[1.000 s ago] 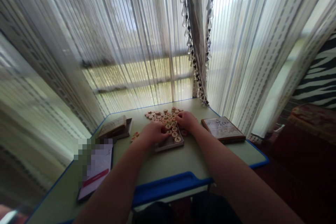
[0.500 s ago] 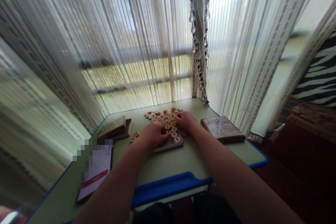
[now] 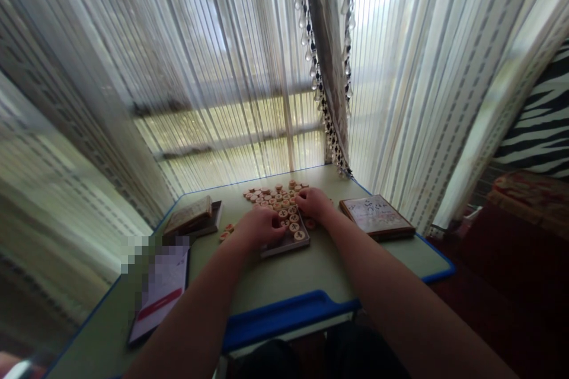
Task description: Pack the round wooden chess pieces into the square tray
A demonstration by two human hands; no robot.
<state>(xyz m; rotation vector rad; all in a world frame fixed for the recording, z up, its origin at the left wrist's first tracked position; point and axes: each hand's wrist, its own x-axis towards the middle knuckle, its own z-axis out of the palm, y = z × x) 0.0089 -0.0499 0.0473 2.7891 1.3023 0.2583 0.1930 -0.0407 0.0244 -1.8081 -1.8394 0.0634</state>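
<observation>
Head camera view: both bare hands work over the middle of the counter point(image 3: 288, 277), around a shallow tray point(image 3: 287, 249) lying between the near edge and a spread of loose discs point(image 3: 265, 194). Those loose discs lie toward the far edge, some stacked on others. More discs point(image 3: 294, 227), with dark marks on top, lie inside the tray, mostly along its right side.

The left hand point(image 3: 258, 225) reaches over the tray's left side, fingers bent and tips beside the marked discs; its grip looks nearly together, but I cannot tell whether it pinches one. The right hand point(image 3: 315, 202) is at the tray's far right, fingers bunched near the loose discs; what its grip holds, if anything, is hidden.

Little has changed over the last second: both hands stay put and the marked discs keep their layout, so the handling seems paused or very slight. The curtain point(image 3: 326, 71) beyond the far edge has swung wider again.

A flat box point(image 3: 377, 215) lies near the right edge; a tablet point(image 3: 162, 299) rests by the left edge.
</observation>
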